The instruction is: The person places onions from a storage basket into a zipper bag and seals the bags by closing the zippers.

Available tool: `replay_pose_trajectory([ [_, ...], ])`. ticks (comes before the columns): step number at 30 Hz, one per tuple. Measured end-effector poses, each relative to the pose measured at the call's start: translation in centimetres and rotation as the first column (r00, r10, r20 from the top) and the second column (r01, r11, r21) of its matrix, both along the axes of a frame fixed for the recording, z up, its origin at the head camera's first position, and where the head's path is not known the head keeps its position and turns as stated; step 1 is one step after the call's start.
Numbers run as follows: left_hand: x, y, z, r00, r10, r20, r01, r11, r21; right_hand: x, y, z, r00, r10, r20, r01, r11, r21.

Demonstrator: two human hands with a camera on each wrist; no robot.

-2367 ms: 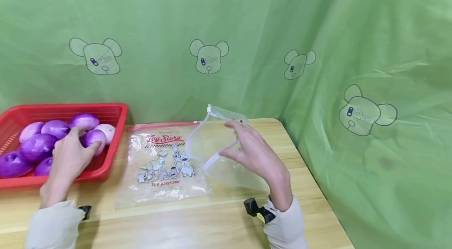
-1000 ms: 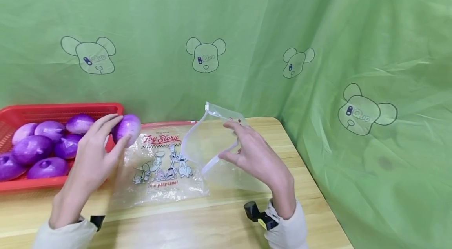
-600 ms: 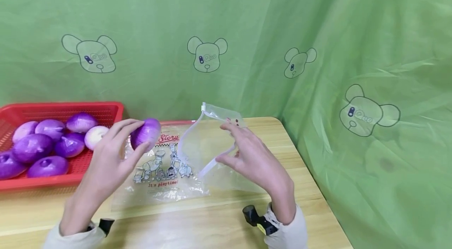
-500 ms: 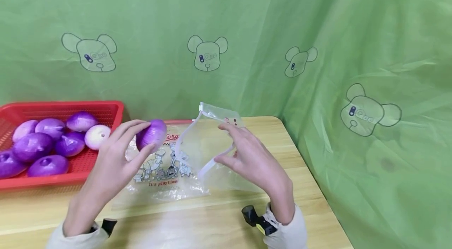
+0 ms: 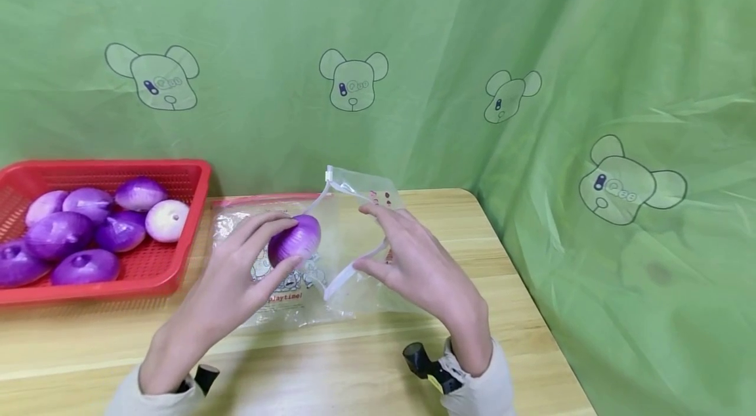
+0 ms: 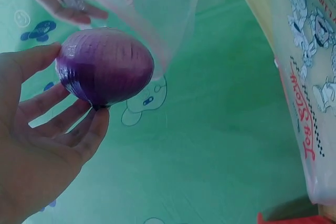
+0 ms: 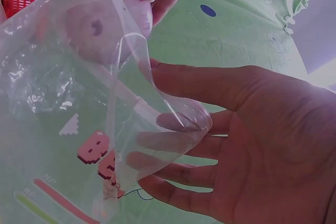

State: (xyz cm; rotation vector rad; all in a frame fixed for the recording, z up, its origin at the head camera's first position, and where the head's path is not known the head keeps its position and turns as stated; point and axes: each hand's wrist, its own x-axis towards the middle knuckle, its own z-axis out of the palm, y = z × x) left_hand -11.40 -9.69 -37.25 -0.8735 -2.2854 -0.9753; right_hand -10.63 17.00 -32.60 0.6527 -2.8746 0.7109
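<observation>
Purple and papery, the onion sits in the left hand, fingertips and thumb curled round it, forearm reaching in from the lower left so the bulb hangs at the mouth of the clear zip bag. Across from it, the right hand stands on its wrist, thumb and fingers pinching the bag's rim and holding it agape (the printed bag lies flat beneath). Behind the left arm, a red basket holds more onions on the wooden table.
</observation>
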Motion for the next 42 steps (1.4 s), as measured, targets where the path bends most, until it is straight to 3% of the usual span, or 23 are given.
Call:
replay_pose_trajectory([
  [19,0.2,1.0,-0.7,1.0,-0.008,-0.012,0.006,0.995,-0.101,0.3,-0.1,0.1,0.999,0.032,-0.019,-0.033,0.999,-0.028],
  [27,0.4,0.9,-0.6,1.0,0.0,0.008,0.001,0.992,-0.129,-0.2,0.7,0.1,1.0,0.004,0.004,-0.004,0.999,-0.05],
  [34,0.3,0.6,-0.3,1.0,0.001,0.006,0.0,0.991,-0.134,-0.4,1.6,0.3,0.999,-0.024,0.036,0.028,0.991,-0.127],
  [42,0.1,0.2,-0.2,1.0,0.002,0.007,-0.001,0.991,-0.132,-0.4,2.2,0.3,0.999,-0.043,0.002,0.043,0.992,-0.121],
])
